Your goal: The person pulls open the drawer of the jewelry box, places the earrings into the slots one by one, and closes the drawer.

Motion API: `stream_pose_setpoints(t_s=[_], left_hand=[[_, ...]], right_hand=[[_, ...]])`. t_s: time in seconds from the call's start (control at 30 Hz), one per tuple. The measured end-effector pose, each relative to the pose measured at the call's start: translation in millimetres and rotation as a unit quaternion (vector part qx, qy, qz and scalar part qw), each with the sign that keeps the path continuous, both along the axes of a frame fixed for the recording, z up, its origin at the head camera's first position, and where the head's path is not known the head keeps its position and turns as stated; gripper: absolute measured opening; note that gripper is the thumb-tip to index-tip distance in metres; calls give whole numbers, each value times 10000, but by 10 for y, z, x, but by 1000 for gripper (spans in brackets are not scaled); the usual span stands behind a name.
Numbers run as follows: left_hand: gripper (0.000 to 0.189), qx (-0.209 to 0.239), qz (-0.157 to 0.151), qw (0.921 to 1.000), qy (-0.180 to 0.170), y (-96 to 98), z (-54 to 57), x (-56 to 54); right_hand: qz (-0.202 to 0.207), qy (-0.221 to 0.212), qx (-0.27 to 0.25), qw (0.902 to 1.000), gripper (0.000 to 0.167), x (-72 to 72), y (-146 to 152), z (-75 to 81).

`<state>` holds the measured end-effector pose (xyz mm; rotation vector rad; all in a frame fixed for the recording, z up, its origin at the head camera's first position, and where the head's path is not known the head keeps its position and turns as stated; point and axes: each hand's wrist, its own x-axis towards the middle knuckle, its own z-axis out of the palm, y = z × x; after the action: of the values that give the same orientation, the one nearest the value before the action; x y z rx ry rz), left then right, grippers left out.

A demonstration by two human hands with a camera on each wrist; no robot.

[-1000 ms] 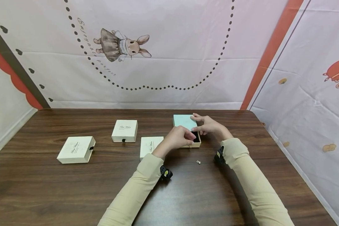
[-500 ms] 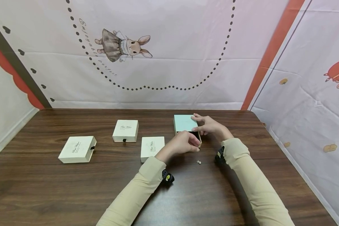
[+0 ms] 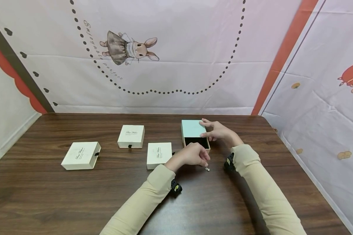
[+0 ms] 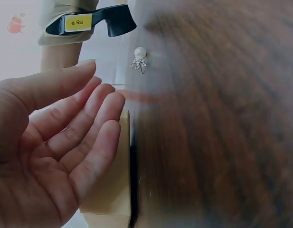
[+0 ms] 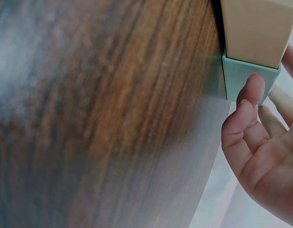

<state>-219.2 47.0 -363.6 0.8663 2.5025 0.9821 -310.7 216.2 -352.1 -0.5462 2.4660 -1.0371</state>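
A teal-topped drawer box stands near the table's far edge, its cream drawer pulled partway out toward me and showing a dark interior. My right hand holds the box's right side, with thumb and forefinger over the teal sleeve and the other fingers bent against its side. In front of the drawer hovers my left hand, fingers loosely bent and nothing between them. Just beyond its fingertips a small pearl earring with clear stones lies on the table; in the head view this earring sits right below the fingers.
Three cream boxes with printed lids are on the brown wooden table: one box beside my left wrist, another box further back, and a third box at the left. Printed cloth hangs behind the table.
My left hand has come away from the drawer front and moved toward me, down near the earring. The drawer's dark inside shows more. My right hand stays at the box.
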Motion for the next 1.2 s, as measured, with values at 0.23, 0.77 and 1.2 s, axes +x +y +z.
stream_pose_setpoints(t_s=[0.23, 0.77, 1.2], left_hand=[[10, -279, -226, 9994, -38, 44, -18, 23], [6, -1507, -382, 9868, 464, 198, -2, 77], [15, -1600, -290, 9844, 668, 208, 7, 97]], right_hand=[[57, 4, -22, 10000, 67, -2, 3, -5], [64, -153, -175, 9997, 67, 9, 12, -5], [77, -103, -138, 9998, 67, 19, 4, 14]])
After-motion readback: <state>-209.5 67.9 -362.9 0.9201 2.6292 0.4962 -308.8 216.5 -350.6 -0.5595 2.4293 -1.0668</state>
